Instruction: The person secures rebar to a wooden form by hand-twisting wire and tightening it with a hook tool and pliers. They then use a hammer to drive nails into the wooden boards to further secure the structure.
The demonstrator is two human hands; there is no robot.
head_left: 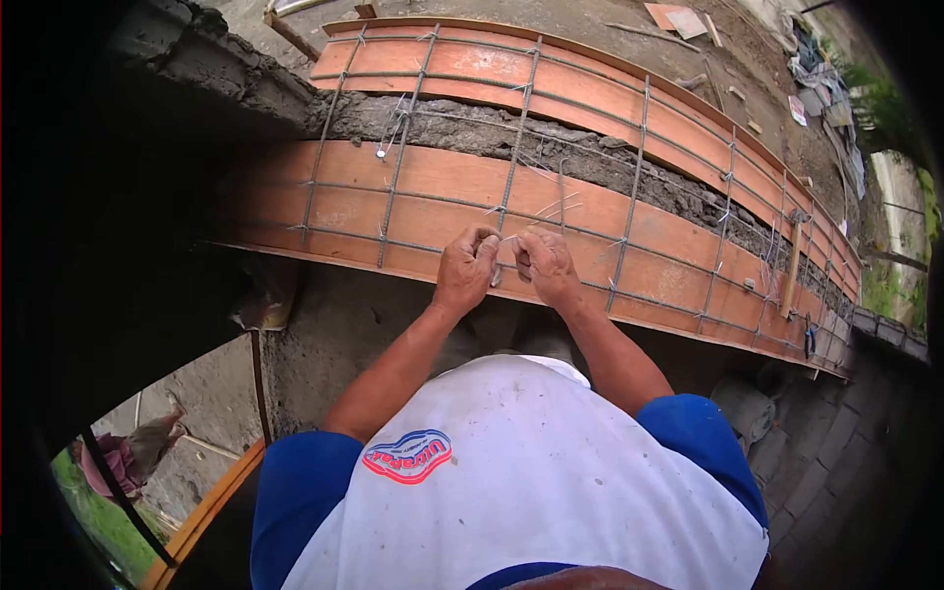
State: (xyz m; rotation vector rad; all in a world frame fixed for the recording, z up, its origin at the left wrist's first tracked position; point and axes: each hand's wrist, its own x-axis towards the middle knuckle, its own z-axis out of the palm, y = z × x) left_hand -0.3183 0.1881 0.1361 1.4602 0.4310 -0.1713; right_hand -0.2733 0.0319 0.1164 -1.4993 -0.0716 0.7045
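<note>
My left hand (467, 267) and my right hand (546, 264) are both closed in a pinch, close together over the near edge of an orange plywood panel (442, 175). A short, pale piece of tie wire (508, 238) spans the small gap between my fingertips. Just beyond the hands lies a grid of steel rebar (510, 167), its crossings bound with twisted wire. Several loose wire strands (559, 205) lie on the panel past my right hand. A bent bar (561, 182) rises near them.
Rough concrete (462, 126) runs between the plywood strips. A wooden stick (791, 270) and dark-handled pliers (809, 339) are at the right. A dark concrete edge (211, 64) stands at upper left. Another person (123, 457) is below, at lower left.
</note>
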